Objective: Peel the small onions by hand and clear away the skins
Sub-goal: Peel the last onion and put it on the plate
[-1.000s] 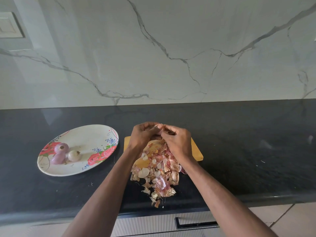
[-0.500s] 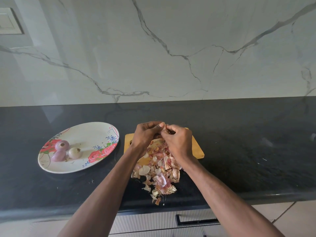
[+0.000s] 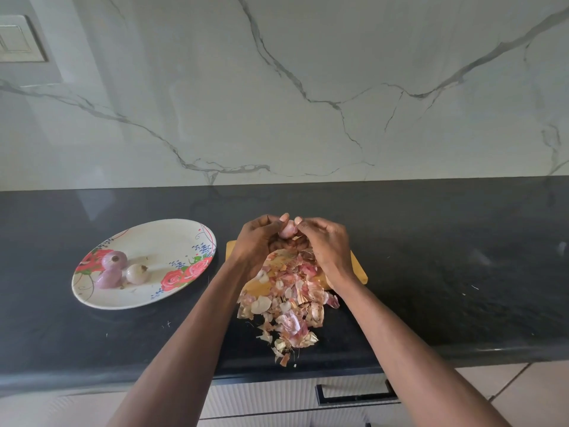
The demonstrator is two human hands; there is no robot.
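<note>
A small pink onion [image 3: 288, 229] is held between my two hands above the wooden cutting board [image 3: 359, 270]. My left hand [image 3: 258, 240] grips it from the left with curled fingers, and my right hand [image 3: 323, 241] pinches it from the right. Below the hands a heap of onion skins [image 3: 288, 300] covers the board and spills onto the black counter toward the front edge. Three peeled onions [image 3: 115, 269] lie on the left part of a flowered white plate [image 3: 172, 238].
The black countertop [image 3: 462, 257] runs the full width, backed by a marble wall [image 3: 308, 87]. A wall switch [image 3: 18, 38] sits at the upper left. A drawer with a dark handle [image 3: 354, 396] lies below the counter's front edge.
The onion now shows between my fingertips, where before the hands hid it. Both hands stay together over the board with only small finger movements.
</note>
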